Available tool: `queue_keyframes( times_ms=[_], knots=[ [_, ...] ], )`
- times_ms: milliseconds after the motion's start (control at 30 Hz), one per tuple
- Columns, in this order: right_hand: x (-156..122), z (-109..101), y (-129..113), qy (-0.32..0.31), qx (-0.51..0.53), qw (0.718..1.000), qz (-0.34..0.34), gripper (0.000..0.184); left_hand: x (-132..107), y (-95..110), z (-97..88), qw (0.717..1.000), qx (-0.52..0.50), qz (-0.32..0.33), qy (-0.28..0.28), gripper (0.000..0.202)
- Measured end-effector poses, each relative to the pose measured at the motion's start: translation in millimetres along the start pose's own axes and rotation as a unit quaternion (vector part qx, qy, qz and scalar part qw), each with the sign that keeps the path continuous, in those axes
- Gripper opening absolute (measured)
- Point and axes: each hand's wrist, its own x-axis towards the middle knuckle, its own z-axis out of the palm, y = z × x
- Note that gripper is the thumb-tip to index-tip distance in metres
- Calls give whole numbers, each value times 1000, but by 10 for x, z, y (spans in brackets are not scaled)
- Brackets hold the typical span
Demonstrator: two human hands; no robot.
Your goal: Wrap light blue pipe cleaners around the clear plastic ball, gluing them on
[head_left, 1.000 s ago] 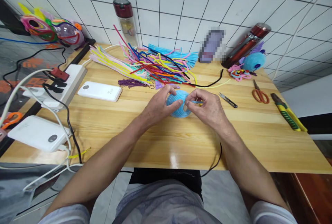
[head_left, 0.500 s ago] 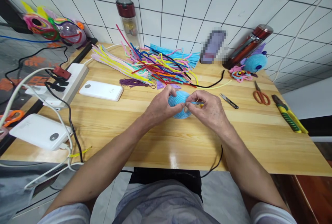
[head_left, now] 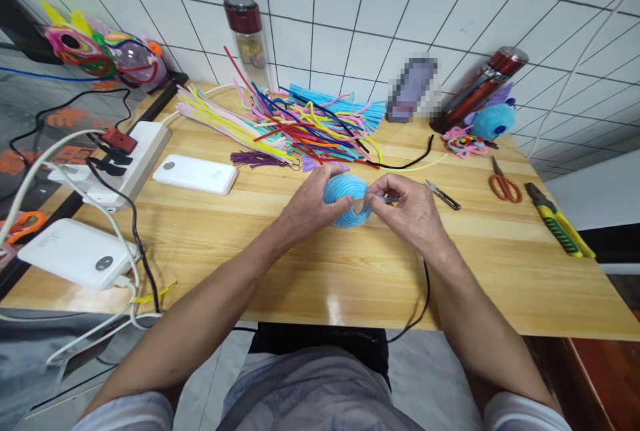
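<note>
A light-blue coil of wound pipe cleaner [head_left: 346, 186], round with a hole near its middle, is held above the wooden table. My left hand [head_left: 316, 199] grips its left side, thumb lying across the front toward the hole. At the coil's right edge my right hand [head_left: 406, 208] pinches a short blue pipe cleaner end [head_left: 390, 200] between thumb and forefinger. A small yellow-orange bit shows by those fingers; I cannot make out what it is. Behind the coil lies a heap of colourful pipe cleaners [head_left: 320, 121].
Thread snips [head_left: 443, 195], scissors [head_left: 505, 181] and pliers [head_left: 557, 221] lie to the right. Two white power banks [head_left: 195, 174] and a power strip [head_left: 143, 158] with cables are at left. A glass bottle [head_left: 250, 38] and red thermos [head_left: 483, 88] stand at the back.
My right hand has moved slightly right, drawing away from the coil's middle with the pipe cleaner end, so more of the coil shows. My left hand stays nearly in place.
</note>
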Motion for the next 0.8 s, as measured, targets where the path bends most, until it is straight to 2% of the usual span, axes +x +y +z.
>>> queue_keyframes(
  times_ms=[100, 433, 633, 800],
  knots=[
    [2, 11, -15, 0, -2, 1000, 4, 8, 3, -6, -22, 999, 38, 14, -11, 54],
    [14, 33, -25, -2, -2, 1000, 17, 7, 7, -31, -31, 999, 46, 23, -12, 50],
    [14, 33, -58, -6, 4, 999, 33, 6, 10, 7, -14, 1000, 30, 1, 3, 43],
    [10, 43, -77, -11, 10, 999, 33, 6, -6, 38, -13, 999, 7, -36, -11, 43]
  ],
)
